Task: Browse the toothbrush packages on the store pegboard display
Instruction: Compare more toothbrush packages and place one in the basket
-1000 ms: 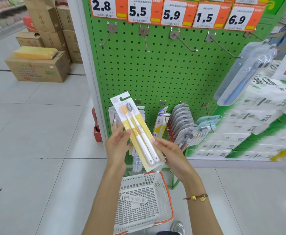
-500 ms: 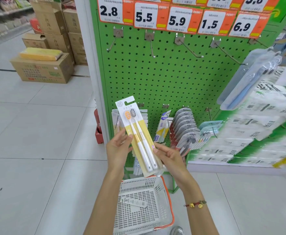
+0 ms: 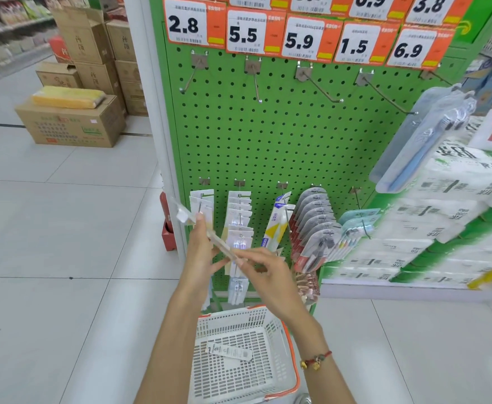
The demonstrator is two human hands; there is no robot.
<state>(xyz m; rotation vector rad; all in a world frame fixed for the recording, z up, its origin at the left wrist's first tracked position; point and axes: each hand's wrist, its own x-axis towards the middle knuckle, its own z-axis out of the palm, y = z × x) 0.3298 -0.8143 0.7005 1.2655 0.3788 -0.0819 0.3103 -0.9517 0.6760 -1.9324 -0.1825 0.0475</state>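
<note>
1. Since the earlier frame, pack (image 3: 209, 237) has turned edge-on.
2. Left hand (image 3: 201, 252) pinches its upper part; right hand (image 3: 263, 271) pinches its lower end.
3. Its long axis slants up-left, before pegboard's (image 3: 268, 141) lower-left hooks, nearer the left hand.

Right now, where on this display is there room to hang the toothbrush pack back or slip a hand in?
The upper hooks under the price tags are bare, with open green pegboard below. The lower row is crowded with hanging packs. The basket holds one small pack, with bare mesh around it. Both hands, left hand and right hand, hold the toothbrush pack.
</note>
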